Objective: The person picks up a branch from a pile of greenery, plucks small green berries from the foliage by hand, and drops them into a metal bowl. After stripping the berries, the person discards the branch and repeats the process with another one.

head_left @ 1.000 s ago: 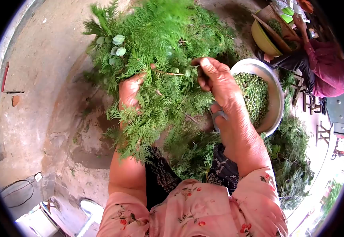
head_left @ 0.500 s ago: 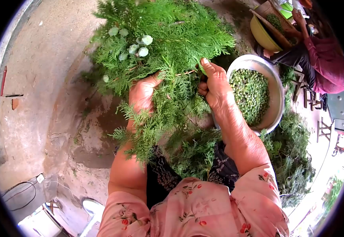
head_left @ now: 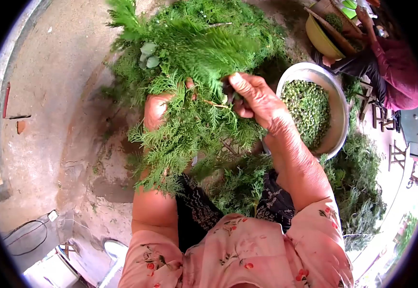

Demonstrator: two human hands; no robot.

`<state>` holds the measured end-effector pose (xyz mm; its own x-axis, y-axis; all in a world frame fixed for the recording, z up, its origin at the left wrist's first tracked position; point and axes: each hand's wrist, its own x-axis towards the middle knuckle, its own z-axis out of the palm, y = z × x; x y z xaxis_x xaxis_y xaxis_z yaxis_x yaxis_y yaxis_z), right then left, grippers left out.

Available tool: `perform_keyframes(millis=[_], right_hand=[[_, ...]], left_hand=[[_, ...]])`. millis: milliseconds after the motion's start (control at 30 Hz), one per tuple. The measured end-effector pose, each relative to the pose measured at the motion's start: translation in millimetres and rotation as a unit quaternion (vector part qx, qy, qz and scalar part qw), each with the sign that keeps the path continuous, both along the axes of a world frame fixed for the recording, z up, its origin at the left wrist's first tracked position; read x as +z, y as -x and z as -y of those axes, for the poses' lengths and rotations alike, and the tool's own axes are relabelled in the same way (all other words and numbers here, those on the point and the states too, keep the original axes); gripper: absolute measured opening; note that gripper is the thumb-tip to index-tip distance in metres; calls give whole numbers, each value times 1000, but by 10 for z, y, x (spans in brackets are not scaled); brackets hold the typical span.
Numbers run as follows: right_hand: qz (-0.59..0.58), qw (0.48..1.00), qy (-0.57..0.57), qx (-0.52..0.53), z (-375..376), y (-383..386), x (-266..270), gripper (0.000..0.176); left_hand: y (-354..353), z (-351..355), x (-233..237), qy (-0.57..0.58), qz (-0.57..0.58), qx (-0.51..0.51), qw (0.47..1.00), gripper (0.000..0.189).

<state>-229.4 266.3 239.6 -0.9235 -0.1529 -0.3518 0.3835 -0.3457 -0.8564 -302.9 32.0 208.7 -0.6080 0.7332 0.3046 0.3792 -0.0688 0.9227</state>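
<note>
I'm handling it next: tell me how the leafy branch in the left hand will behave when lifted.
The leafy branch is probably light for its size, being mostly thin, feathery sprays. Tips hanging over the left forearm suggest floppiness. Its slender brown stem may bend.

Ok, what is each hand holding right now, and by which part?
The left hand holds a leafy conifer branch partway along, amid its foliage. The right hand is at a small green cone; whether it grips that cannot be told.

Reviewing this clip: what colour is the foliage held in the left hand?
The foliage is bright green, showing best in the head view.
</note>
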Motion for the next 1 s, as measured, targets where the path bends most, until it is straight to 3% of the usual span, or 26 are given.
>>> perform_keyframes(millis=[33, 67, 133, 167, 200, 233, 267, 300, 333, 367, 400, 467, 533, 567, 600, 633, 667, 733, 767, 800, 867, 900, 1000], right_hand=[[16, 999, -38, 20, 23, -25, 15, 44], [6, 999, -11, 52, 20, -28, 3, 40], [-15, 998, 37, 45, 98, -66, 38, 30], [-22, 999, 18, 46, 111, -68, 21, 28], [-52, 996, -11, 74, 110, -72, 48, 33], [-46, 997, -40, 57, 118, -79, 52, 33], [-39, 996, -69, 39, 126, -80, 54, 32], [-13, 997, -55, -61, 164, -63, 50, 29], [14, 986, -39, -161, 198, -41, 34, 26], [-4, 987, 77, -139, 129, -6, -21, 23], [47, 975, 80, -202, 142, -8, -63, 20], [94, 961, 113, -235, 111, -16, -134, 19], [83, 928, 298, -209, -92, -8, -284, 17], [91, 907, 309, -272, -207, 20, -239, 21], [33, 909, 313, -273, -338, 38, -295, 23], [27, 914, 279, -294, -325, 44, -230, 22], [21, 917, 246, -313, -295, 55, -117, 22], [52, 919, 204, -332, -189, 55, 3, 16], [17, 939, 198, -281, -176, 52, -26, 13], [-17, 954, 189, -231, -174, 42, -65, 11], [-48, 957, 192, -214, -151, 49, -159, 11], [-45, 960, 180, -210, -138, 62, -190, 13], [-40, 975, 54, -211, -7, 86, -101, 21]], left_hand=[[-18, -54, 69, -73, 293, -15, 953, 30], [-31, -84, 104, -138, 559, -27, 817, 30], [-53, -84, 73, -105, 569, -8, 815, 36], [-78, -103, 42, -60, 416, 35, 907, 35], [-86, -112, 26, -12, 246, 76, 966, 36], [-76, -115, 61, 15, 49, 43, 998, 30], [-26, -102, 34, 15, 48, 43, 998, 30], [56, -78, -15, -63, 370, -35, 926, 25], [103, -65, -38, -134, 646, -108, 743, 20], [-156, -283, 193, -206, 630, -70, 746, 15], [-129, -355, 175, -232, 610, -104, 751, 15], [-160, -364, 69, -214, 613, -74, 757, 15], [-16, -207, -186, -182, 581, -123, 784, 15], [8, -201, -223, -229, 610, -167, 740, 14], [37, -189, -244, -274, 634, -210, 692, 12], [64, -177, -39, -199, 695, -242, 647, 10], [62, -158, -89, -199, 694, -240, 649, 10], [-1, -182, -279, -266, 580, -169, 751, 15], [-86, -236, -348, -346, 567, -108, 740, 19], [-115, -206, -374, -347, 567, -111, 739, 19], [-147, -262, -91, -276, 652, -208, 675, 17], [-52, -251, -115, -212, 646, -260, 685, 15], [-39, -298, -275, -267, 626, -234, 694, 17]])
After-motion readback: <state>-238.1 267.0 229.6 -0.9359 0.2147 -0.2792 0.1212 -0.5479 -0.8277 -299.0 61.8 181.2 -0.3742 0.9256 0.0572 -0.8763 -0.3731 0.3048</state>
